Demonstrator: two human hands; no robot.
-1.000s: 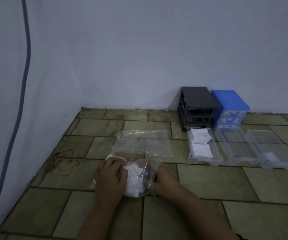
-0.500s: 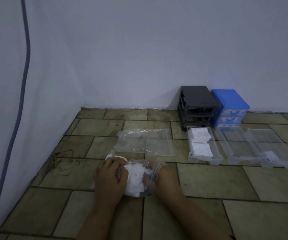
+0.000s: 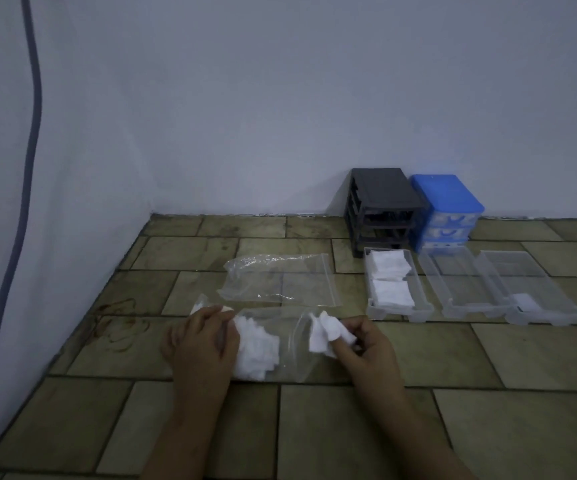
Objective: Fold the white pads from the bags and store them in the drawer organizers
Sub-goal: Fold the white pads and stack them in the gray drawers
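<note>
A clear zip bag [image 3: 288,341] lies on the tiled floor in front of me with a heap of white pads [image 3: 255,351] inside. My left hand [image 3: 200,344] presses down on the bag's left end. Just outside the bag's mouth, my right hand [image 3: 366,348] pinches a crumpled white pad [image 3: 325,332]. Three clear drawers sit to the right: the left drawer [image 3: 422,299] holds folded white pads [image 3: 391,278], the middle drawer [image 3: 460,289] looks empty, and the right drawer [image 3: 557,303] has one pad [image 3: 524,301] near its front.
An empty clear bag [image 3: 280,278] lies flat behind the full one. A black drawer frame [image 3: 384,206] and a blue drawer unit [image 3: 446,209] stand against the back wall. A wall with a grey cable [image 3: 27,161] closes off the left side.
My right hand has come out of the bag to the right with a white pad in its fingers. The left hand stays on the bag.
</note>
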